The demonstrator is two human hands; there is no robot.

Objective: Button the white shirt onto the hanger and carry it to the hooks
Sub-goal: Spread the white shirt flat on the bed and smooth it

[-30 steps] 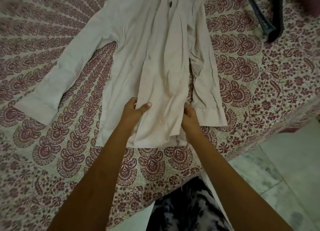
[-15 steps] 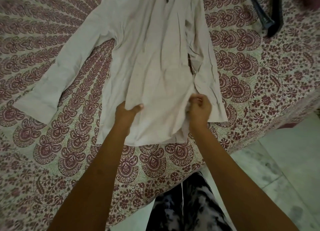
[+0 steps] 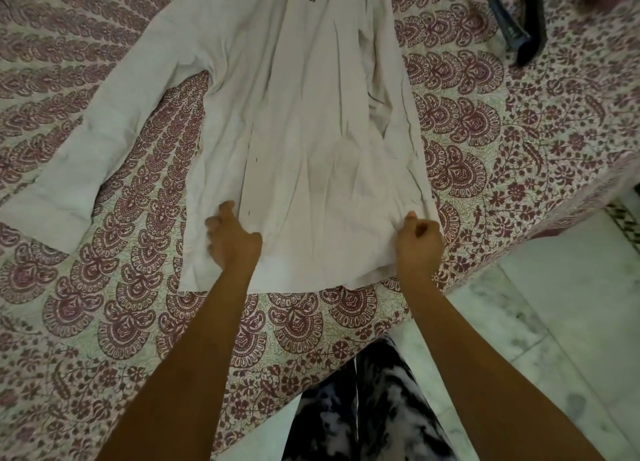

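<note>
The white shirt lies front up on the patterned bed, its collar end cut off by the top edge. A small dark logo shows on its chest. One long sleeve stretches out to the left. My left hand presses on the hem by the placket, fingers curled into the cloth. My right hand is closed on the hem's right corner, over the other sleeve. The front panel lies spread flat between both hands. A dark hanger lies at the top right, apart from the shirt.
The bed cover has a maroon paisley print and fills most of the view. The bed's edge runs diagonally at the right, with pale marble floor beyond. My patterned trousers show at the bottom.
The right front panel, folded narrow a second ago, has been drawn out to the right and now lies flat. My right hand moved right with the cloth; my left hand stayed near the placket.
</note>
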